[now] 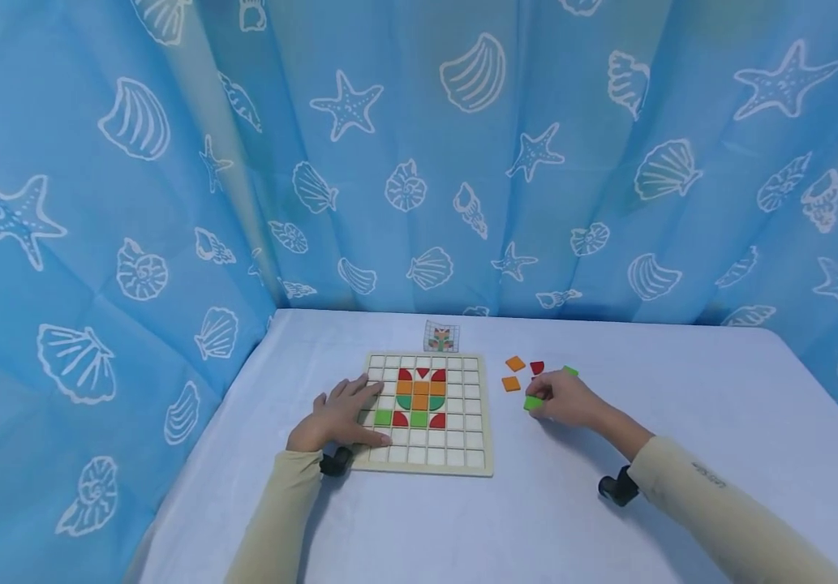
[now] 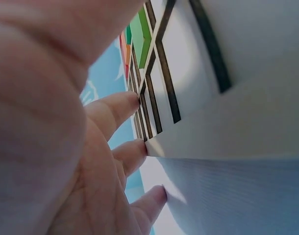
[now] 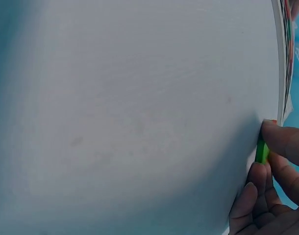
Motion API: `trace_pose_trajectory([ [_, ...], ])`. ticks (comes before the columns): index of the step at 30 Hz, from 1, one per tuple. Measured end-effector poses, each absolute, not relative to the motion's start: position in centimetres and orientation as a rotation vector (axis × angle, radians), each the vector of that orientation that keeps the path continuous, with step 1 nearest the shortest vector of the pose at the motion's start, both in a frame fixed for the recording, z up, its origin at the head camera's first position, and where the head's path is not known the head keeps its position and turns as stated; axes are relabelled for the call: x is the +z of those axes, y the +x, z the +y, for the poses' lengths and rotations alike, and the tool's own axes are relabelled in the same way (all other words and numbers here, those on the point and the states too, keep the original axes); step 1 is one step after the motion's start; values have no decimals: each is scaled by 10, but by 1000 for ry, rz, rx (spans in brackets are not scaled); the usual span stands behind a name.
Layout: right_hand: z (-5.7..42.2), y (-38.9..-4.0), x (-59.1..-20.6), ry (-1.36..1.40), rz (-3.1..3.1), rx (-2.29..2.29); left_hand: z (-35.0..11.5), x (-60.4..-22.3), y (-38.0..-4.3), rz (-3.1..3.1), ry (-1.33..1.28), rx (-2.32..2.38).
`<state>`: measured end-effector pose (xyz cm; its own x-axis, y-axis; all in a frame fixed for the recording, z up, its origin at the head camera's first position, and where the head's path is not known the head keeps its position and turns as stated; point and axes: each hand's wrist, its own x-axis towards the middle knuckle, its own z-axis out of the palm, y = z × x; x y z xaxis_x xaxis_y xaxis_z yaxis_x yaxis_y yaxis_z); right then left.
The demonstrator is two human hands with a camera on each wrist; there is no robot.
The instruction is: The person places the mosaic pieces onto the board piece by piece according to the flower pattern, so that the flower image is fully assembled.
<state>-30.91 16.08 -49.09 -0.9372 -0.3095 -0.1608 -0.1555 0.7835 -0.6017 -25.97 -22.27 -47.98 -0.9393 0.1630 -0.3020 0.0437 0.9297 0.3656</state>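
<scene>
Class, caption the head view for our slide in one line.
Left hand on the gridded board, right hand pinching a green tile.

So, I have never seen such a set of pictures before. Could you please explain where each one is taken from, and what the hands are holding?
There is no machine here, only a person's two bare hands. The wide picture comes from a camera worn on the head; the close ones come from the left-wrist camera and the right-wrist camera. On the white-covered table lies a grid board with coloured tiles in it. A small picture card lies beyond it, loose tiles to its right. The left hand rests on the board's left side; the right hand pinches a light green tile.
</scene>
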Motion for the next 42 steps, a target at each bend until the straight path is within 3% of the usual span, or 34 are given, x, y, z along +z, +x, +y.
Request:
trace_pose_trajectory([
  [24,138,-311,-481,-430,2797,-815,-225,-479,-259,2749,167,538],
  [42,80,-305,-485,-285,2743,-1194,-224,-481,-261,2754,164,547],
])
